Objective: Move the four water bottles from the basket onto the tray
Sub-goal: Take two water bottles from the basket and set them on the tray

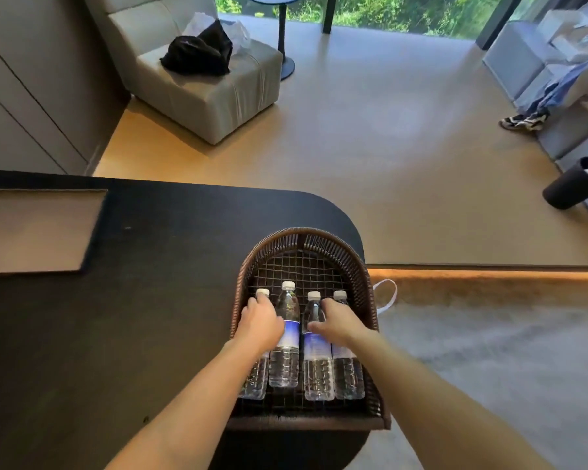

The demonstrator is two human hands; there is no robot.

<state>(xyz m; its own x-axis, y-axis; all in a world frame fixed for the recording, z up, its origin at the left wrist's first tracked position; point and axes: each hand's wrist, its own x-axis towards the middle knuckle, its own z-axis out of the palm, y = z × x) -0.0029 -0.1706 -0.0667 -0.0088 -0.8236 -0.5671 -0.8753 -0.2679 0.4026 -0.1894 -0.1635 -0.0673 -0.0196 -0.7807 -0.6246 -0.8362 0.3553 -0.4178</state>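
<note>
Several clear water bottles with white caps and blue labels lie side by side in a dark woven basket at the table's right end. My left hand is wrapped over the upper part of the leftmost bottle. The second bottle lies untouched beside it. My right hand grips the third bottle, with the thumb on its left side, and covers the shoulder of the rightmost bottle. A flat tan tray sits at the table's far left, well away from both hands.
The dark table has a rounded right end, and the basket overhangs its near edge. Beyond are a grey armchair with a black bag, a round side table, and a dark cylinder on the floor at right.
</note>
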